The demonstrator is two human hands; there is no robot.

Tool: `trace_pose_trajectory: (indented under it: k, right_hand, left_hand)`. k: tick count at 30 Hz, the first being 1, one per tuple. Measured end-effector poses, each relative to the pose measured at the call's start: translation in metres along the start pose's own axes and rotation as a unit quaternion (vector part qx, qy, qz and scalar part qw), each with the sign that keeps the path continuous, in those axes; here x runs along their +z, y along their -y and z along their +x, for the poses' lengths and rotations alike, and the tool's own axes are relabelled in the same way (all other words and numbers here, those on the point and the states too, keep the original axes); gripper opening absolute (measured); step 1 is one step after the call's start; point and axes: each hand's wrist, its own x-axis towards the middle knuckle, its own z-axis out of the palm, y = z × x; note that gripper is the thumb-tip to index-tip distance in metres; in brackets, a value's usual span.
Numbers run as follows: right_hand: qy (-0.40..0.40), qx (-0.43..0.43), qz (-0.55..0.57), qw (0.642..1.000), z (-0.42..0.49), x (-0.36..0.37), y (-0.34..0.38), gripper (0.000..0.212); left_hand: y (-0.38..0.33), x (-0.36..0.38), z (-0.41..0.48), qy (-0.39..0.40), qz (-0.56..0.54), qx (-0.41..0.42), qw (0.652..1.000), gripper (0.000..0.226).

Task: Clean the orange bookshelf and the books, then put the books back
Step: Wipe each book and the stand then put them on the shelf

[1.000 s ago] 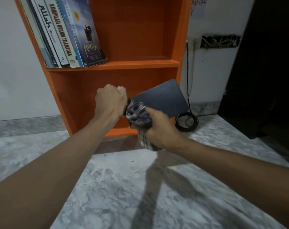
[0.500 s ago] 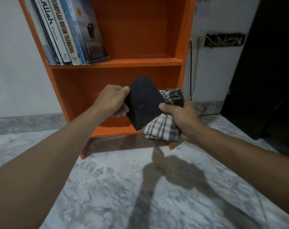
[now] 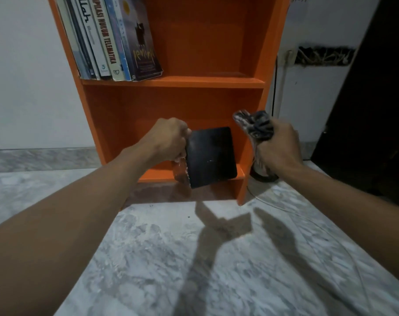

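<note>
1. The step in hand looked like the end of wiping one book and the start of putting it back. The black book (image 3: 211,156) was held up in front of the lower compartment of the orange bookshelf (image 3: 271,53), and the cloth (image 3: 256,127) was off to its right, apart from it.
2. The other books (image 3: 111,42) leaned together at the left of the upper shelf. The lower shelf (image 3: 157,174) behind the black book showed nothing on it.
3. The next move probably called for carrying the book to a shelf and standing it upright. If it went with the others, it would need lifting up and to the left to reach the free space beside them.
4. The left hand (image 3: 169,140) had its fingers curled tightly round the book's left edge, gripping it there with the cover facing the camera.
5. The right hand (image 3: 279,151) had its fingers closed in a fist round the bunched cloth, with a wad sticking out above the fist and a tail hanging below.
</note>
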Motion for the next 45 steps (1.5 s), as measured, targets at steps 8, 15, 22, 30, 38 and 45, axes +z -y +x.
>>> trace_pose_trajectory:
  k: [8, 15, 22, 30, 38, 45]
  right_hand:
    - [0.209, -0.401, -0.134, 0.882, -0.084, 0.036, -0.026, 0.020]
    - [0.075, -0.327, -0.042, 0.941, -0.043, 0.008, 0.010, 0.049]
    - [0.117, -0.275, -0.100, 0.949, -0.055, 0.034, 0.009, 0.032]
    - [0.248, -0.184, 0.093, 0.947, -0.060, 0.012, 0.015, 0.020]
    - [0.196, 0.287, 0.332, 0.877, -0.008, 0.016, 0.001, 0.052]
    - [0.085, 0.330, 0.390, 0.856, -0.009, 0.014, 0.006, 0.036]
  left_hand:
    - [-0.003, 0.001, 0.008, -0.029, 0.097, 0.047, 0.994, 0.025]
    - [0.009, 0.004, 0.008, -0.041, 0.148, 0.049, 0.987, 0.030]
    - [-0.012, 0.002, 0.013, -0.069, 0.165, 0.060, 0.982, 0.029]
    - [0.005, -0.006, 0.002, -0.091, 0.170, 0.012, 0.981, 0.025]
    - [-0.028, 0.004, 0.008, -0.067, -0.018, 0.052, 0.996, 0.039]
    - [-0.021, 0.003, 0.003, -0.166, -0.147, 0.033, 0.974, 0.035]
